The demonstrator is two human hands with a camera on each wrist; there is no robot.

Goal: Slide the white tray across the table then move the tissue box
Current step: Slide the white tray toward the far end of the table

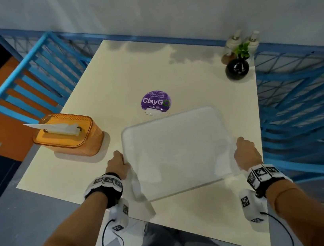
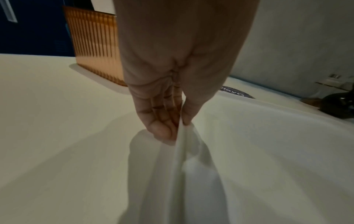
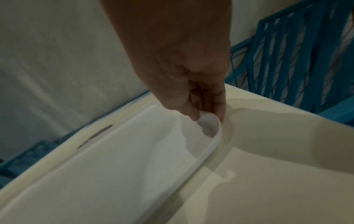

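Cream table [image 1: 93, 86] carried the white tray [image 1: 178, 151] near its middle, both hands, left hand [image 1: 119, 166] and right hand [image 1: 247, 155], pinching its side rims. Sliding seemed underway; next, the tissue box [image 1: 68, 135] at nine o'clock likely needs gripping.

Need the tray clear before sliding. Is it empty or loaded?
Empty: the white tray shows only bare surface between the left hand and right hand.

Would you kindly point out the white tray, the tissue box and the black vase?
white tray [image 1: 179, 151], head view, middle of its floor.
tissue box [image 1: 69, 136], head view, orange lid.
black vase [image 1: 237, 69], head view, round body.
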